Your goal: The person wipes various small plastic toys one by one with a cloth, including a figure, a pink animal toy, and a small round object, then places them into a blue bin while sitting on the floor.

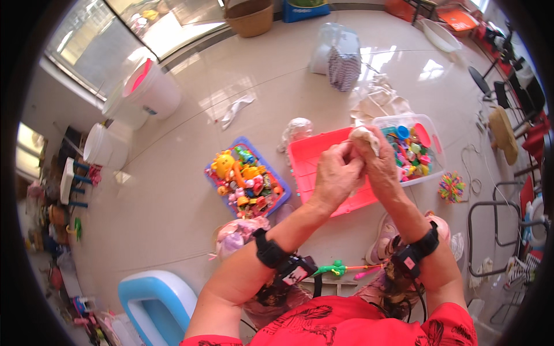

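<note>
My right hand [381,166] is closed around a bunched off-white cloth [362,137], raised above a bright red-pink plastic tray or lid [305,151]. Bent fingers of my left hand [337,173] press against the right hand just below the cloth. Whatever lies between the two hands is hidden. To the left, a blue-purple plastic basket [283,194] is heaped with small toys, among them a yellow giraffe-like toy [223,163]. Beside my right hand, a clear-white plastic bin [438,149] holds many colourful small toys [413,155].
Near my right foot lies a multicoloured expanding ball [451,187]. Beige cloth [383,104] is heaped behind the bin, and a white cloth strip [236,111] lies on the tiles. White buckets [160,97], an inflatable pool [156,277] and metal chair frames [493,203] stand around. A green toy [333,269] rests between my legs.
</note>
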Tool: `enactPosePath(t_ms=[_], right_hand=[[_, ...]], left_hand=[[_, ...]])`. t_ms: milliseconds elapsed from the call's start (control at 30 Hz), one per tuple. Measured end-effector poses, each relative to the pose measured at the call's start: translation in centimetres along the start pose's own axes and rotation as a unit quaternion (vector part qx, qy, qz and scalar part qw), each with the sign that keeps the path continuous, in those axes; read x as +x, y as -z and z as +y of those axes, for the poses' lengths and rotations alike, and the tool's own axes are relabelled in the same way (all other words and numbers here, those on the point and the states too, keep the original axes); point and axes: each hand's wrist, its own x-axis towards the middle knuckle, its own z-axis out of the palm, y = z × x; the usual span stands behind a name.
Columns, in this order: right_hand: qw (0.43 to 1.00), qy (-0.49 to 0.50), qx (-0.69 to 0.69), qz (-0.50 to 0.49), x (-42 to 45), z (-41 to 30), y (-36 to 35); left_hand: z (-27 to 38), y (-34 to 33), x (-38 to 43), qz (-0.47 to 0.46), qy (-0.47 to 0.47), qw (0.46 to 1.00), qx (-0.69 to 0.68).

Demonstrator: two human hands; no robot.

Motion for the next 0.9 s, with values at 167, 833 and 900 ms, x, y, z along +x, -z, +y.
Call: enactPosePath(t_ms=[167,833,900], right_hand=[[0.995,-0.062,0.048,0.068,-0.2,1.3,1.2],[0.993,-0.101,0.051,-0.02,-3.0,-0.3,5.8],[0.998,-0.067,0.009,0.011,-3.7,0.7,5.0]], left_hand=[[0.8,-1.6,-0.7,-0.01,0.042,0.997,-0.061],[0.6,-3.1,-0.2,-0.035,-0.181,0.915,0.359],[0.5,-3.8,-0.3,-0.029,-0.214,0.915,0.339]])
